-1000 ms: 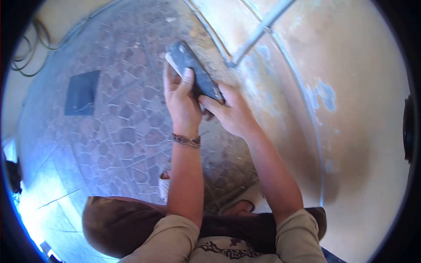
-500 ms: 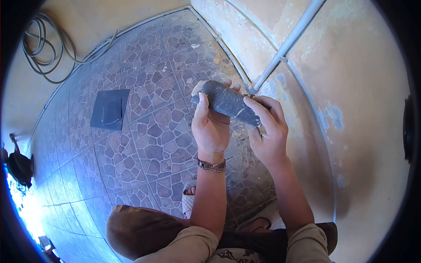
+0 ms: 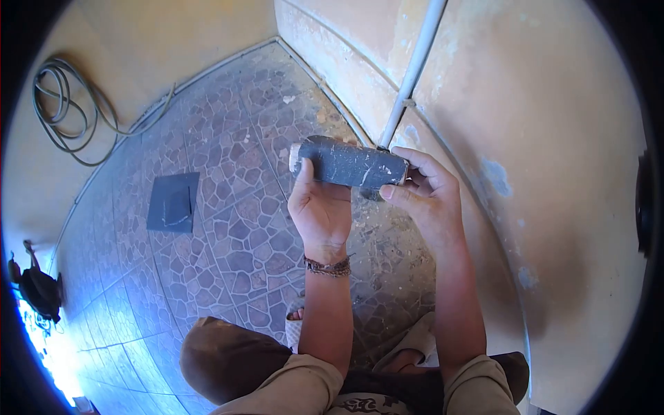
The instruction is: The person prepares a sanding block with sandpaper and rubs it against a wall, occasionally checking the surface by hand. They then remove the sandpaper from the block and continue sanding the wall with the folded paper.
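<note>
A sanding block (image 3: 349, 162), wrapped in dark, scuffed sandpaper with pale dust marks, is held up level in front of me. Its pale left end shows past the wrapping. My left hand (image 3: 321, 211), with a braided bracelet at the wrist, grips the block's left part from below, thumb on the near face. Around the right end close the fingers and thumb of my right hand (image 3: 432, 197), its thumb pressing the lower corner. Some of the fingers are hidden behind the block.
Dark sheets (image 3: 162, 204) lie on the stone-patterned floor (image 3: 242, 235) at left. A coiled hose (image 3: 62, 104) rests by the far wall. Close on my right is a peeling wall (image 3: 546, 173) with a pale pipe (image 3: 416, 62). Dust and flakes lie along its foot.
The block has turned from slanting down to the right to nearly level. My right hand has shifted its grip, thumb now under the block's lower corner. The view has turned slightly.
</note>
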`<state>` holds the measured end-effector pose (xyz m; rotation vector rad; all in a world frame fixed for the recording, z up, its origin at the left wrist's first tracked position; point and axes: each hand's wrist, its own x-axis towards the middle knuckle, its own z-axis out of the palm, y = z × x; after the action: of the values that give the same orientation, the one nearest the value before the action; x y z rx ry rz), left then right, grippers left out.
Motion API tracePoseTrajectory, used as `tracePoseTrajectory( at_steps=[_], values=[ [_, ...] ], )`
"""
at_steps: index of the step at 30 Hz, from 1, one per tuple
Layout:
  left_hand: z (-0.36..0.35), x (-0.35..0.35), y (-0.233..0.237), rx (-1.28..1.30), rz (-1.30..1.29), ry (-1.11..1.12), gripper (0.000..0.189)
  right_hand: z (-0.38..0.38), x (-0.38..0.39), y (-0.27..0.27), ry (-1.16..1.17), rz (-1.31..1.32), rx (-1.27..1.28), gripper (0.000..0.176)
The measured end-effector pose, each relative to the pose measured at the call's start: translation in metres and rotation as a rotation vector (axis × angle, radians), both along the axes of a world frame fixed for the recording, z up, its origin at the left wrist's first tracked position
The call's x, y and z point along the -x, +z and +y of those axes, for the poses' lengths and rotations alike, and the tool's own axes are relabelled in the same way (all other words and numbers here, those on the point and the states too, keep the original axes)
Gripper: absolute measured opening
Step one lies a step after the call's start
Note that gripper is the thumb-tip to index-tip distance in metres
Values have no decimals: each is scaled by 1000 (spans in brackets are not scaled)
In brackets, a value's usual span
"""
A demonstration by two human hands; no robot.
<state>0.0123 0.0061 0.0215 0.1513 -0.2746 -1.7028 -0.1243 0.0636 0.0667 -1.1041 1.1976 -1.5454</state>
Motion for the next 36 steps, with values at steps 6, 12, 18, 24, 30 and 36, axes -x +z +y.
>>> tracePoseTrajectory(
  at_steps=[6, 12, 18, 24, 30, 36],
  values=[
    [-3, 8, 49, 160, -215, 66, 33, -17, 24, 38, 41, -69, 147, 49],
    [-20, 27, 116, 355, -481, 94, 30, -24, 44, 70, -60, -215, 244, 40],
    [-48, 48, 152, 441, -761, 58, 33, -46, 47, 73, -176, -434, 77, 32],
    [-74, 17, 138, 434, -826, -31, 30, -81, 11, 49, -105, -540, -133, 31],
    [-94, -8, 134, 348, -909, 73, 24, -84, -39, 37, -23, -539, -424, 42],
    [-111, 28, 126, 258, -954, -2, 28, -100, -20, 6, -25, -513, 71, 49]
  ],
)
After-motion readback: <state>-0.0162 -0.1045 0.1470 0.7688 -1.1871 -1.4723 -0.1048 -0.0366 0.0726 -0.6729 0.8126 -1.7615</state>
